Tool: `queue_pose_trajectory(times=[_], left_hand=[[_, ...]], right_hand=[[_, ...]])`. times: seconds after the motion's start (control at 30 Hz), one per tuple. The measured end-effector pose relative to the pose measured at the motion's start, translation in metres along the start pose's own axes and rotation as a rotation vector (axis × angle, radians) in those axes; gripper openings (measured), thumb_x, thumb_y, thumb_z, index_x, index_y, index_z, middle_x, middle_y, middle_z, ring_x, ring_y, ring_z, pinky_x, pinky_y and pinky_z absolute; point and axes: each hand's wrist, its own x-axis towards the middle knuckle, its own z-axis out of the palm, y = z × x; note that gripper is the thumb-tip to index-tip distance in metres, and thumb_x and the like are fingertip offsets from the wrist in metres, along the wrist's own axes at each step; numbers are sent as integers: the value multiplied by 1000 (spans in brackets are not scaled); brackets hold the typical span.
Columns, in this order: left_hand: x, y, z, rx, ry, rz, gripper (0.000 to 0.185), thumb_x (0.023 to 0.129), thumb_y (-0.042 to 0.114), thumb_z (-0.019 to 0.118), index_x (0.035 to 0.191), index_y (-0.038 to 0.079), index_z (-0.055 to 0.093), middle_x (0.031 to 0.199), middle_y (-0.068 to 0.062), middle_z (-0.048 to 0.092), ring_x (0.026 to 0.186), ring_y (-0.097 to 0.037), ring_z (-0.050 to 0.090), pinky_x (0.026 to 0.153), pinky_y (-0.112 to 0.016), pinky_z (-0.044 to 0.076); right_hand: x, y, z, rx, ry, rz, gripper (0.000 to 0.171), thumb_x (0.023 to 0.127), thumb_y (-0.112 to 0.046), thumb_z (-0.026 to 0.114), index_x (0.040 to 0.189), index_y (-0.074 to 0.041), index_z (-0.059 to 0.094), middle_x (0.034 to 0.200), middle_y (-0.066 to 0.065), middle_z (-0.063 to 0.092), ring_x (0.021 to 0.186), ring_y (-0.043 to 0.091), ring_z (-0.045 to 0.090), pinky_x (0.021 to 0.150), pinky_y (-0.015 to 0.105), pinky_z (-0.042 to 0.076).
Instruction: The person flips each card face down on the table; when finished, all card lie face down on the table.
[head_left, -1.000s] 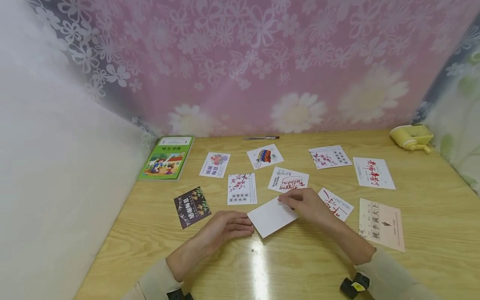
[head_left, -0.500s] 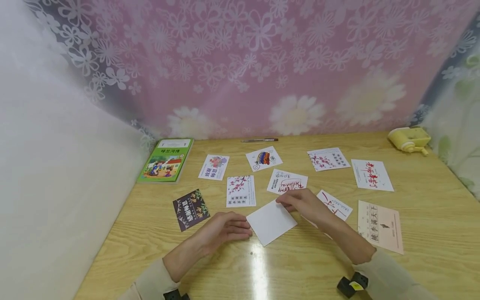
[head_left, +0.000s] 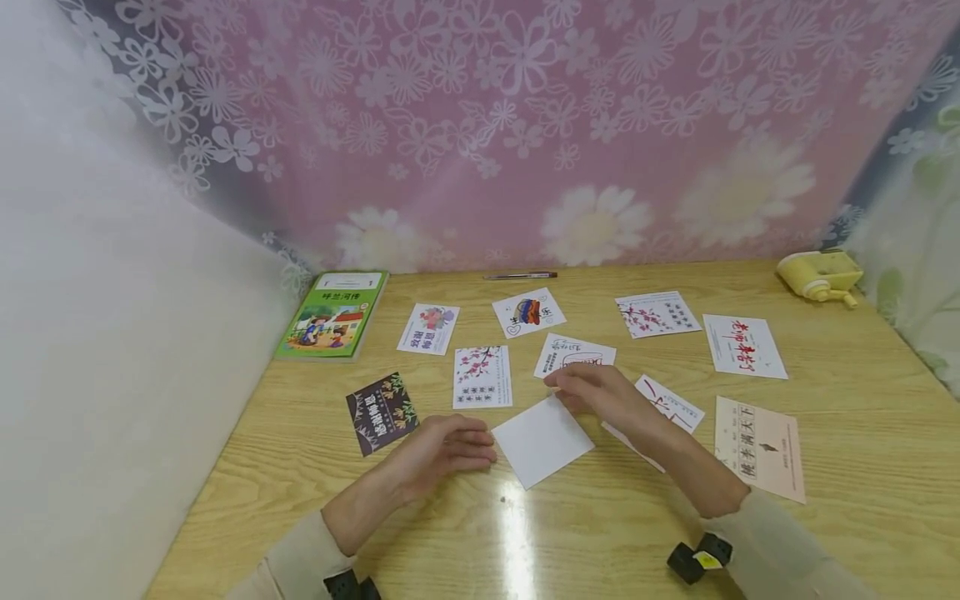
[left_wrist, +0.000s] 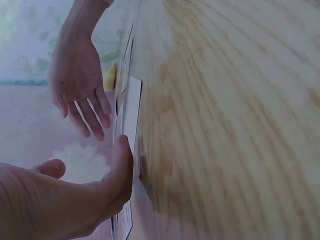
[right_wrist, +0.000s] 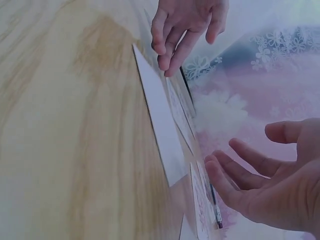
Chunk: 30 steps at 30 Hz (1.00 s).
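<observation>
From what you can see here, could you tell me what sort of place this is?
Probably a home desk in a curtained corner: a wooden table strewn with greeting cards, a children's book, and floral fabric behind.

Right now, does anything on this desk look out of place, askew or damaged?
One oddity: the blank white card between the left hand and right hand shows no print, while the other cards, such as the dark card, lie printed side up. It also sits skewed. Nothing looks spilled or damaged.

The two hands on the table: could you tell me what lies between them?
In the head view, a blank white card lies flat between the left hand and right hand.
</observation>
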Motion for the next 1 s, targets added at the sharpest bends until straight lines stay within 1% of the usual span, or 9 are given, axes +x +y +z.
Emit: queue_pose_trajectory(times=[0.1,0.23,0.33,0.4,0.5,0.63,0.8,1.0], left_hand=[[0,4,-6,70,45,20,49,108,26,44,136,-13,53,131,-29,64,116,-36,68,105,-45,56],[3,12,-17,136,112,56,52,108,29,42,141,-9,52,136,-28,64,122,-38,66,107,-45,55],[6,20,-24,138,148,89,53,109,27,39,145,-10,49,139,-30,60,126,-40,62,110,-48,52],[7,25,-28,138,173,103,52,110,27,39,146,-10,49,140,-29,59,129,-40,60,113,-50,49],[9,30,-33,145,204,107,53,110,28,39,147,-8,49,143,-28,58,132,-40,58,117,-52,45],[11,35,-38,166,223,110,53,110,30,39,149,-6,48,147,-27,55,137,-41,53,120,-51,41],[16,38,-39,149,243,113,54,110,29,41,151,-5,46,150,-28,51,141,-41,48,123,-49,36],[23,41,-38,131,285,100,57,109,30,46,153,-6,42,154,-28,45,143,-41,45,125,-49,34]], right_hand=[[4,-3,2,36,-18,-70,40,110,-23,51,137,6,59,141,25,59,130,43,57,111,50,51],[14,-8,6,116,-38,-91,41,111,-21,48,141,6,54,142,28,58,131,47,56,113,52,49],[22,-12,10,171,-44,-65,41,112,-23,46,144,3,52,143,28,58,130,47,56,115,52,47],[26,-14,12,193,-44,-51,42,113,-25,45,144,2,51,144,28,56,132,46,55,116,51,46],[32,-18,15,211,-30,-27,44,112,-25,45,147,1,48,146,28,54,133,43,54,117,50,45],[40,-20,18,243,0,8,49,112,-23,45,152,4,42,149,30,51,135,44,53,118,50,44],[49,-18,24,277,32,40,51,110,-18,44,154,8,37,152,33,46,138,47,48,120,51,41],[54,-17,32,332,23,56,54,111,-17,43,158,7,31,156,33,39,144,47,42,123,52,36]])
